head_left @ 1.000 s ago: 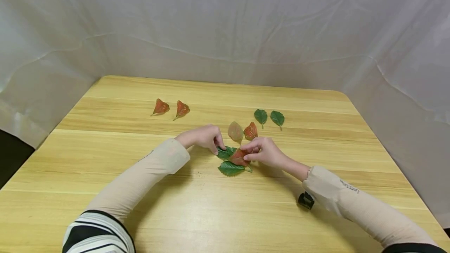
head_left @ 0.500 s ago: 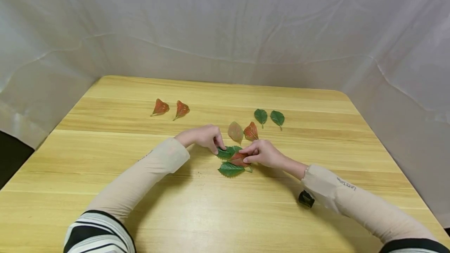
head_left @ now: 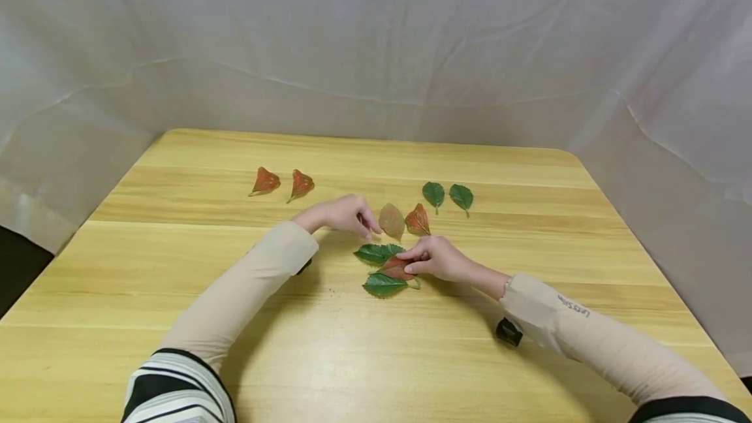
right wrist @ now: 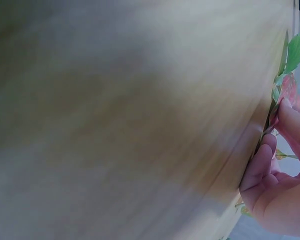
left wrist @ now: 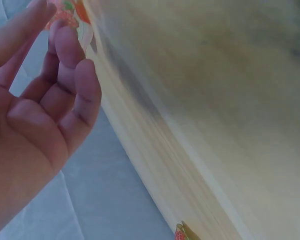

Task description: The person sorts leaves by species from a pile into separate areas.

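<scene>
My right hand (head_left: 443,258) pinches a red leaf (head_left: 395,268) by its stem end; the thumb lies along this leaf in the right wrist view. The red leaf overlaps two serrated green leaves, an upper one (head_left: 371,253) and a lower one (head_left: 383,284), which point left. My left hand (head_left: 343,214) hovers just above the upper green leaf, its fingers loosely bent and nothing seen between them. Right at its fingertips lies a pale brownish leaf (head_left: 391,220), with another red leaf (head_left: 418,220) beside it. In the left wrist view the left hand (left wrist: 50,100) shows its palm.
Two red leaves, one (head_left: 266,181) left of the other (head_left: 302,184), lie at the back left of the wooden table (head_left: 352,351). Two green leaves, one (head_left: 433,194) beside the other (head_left: 461,197), lie at the back right. A whitish curtain (head_left: 376,51) surrounds the table's far sides.
My left hand has let go of the upper green leaf and moved slightly up, toward the pale leaf. The right hand keeps its pinch on the red leaf, nearly still.
</scene>
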`<state>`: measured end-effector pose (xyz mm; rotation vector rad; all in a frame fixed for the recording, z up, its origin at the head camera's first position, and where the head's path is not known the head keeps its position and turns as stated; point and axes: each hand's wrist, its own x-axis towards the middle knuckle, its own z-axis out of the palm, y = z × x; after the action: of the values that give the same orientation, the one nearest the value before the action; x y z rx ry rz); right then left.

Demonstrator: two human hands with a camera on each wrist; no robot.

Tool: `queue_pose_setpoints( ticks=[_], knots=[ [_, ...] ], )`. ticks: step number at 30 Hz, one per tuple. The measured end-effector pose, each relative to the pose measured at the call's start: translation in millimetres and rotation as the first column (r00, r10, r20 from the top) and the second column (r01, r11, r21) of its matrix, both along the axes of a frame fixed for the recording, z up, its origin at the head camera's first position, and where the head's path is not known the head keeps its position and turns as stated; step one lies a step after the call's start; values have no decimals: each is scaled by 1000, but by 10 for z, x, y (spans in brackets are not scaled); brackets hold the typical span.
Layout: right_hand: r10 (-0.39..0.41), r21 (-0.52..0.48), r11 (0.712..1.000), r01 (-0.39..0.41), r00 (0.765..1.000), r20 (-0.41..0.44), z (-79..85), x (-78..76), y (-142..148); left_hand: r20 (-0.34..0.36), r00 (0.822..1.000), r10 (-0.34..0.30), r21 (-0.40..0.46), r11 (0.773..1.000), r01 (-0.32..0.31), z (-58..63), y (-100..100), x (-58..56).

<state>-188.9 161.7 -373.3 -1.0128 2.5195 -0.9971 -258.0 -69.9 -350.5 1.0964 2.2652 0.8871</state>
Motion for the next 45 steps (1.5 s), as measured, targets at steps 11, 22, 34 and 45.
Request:
queue_pose_setpoints(
  ticks=[11, 22, 34, 45],
  knots=[
    [4, 31, 1000, -5, 1000, 27, 23, -8, -8, -57, 992, 114, 26, 993, -112, -14, 66, -157],
    [-6, 40, 999, 4, 999, 44, 37, -12, 2, -40, 985, 166, 37, 986, -165, -44, 110, -236],
    [-6, 33, 999, 5, 1000, 30, 29, -16, -10, -93, 993, 71, 38, 997, -68, -96, 141, -272],
    [-12, 26, 1000, 11, 999, 30, 18, -13, -6, -120, 950, 288, 126, 954, -273, -69, 100, -235]
  ],
)
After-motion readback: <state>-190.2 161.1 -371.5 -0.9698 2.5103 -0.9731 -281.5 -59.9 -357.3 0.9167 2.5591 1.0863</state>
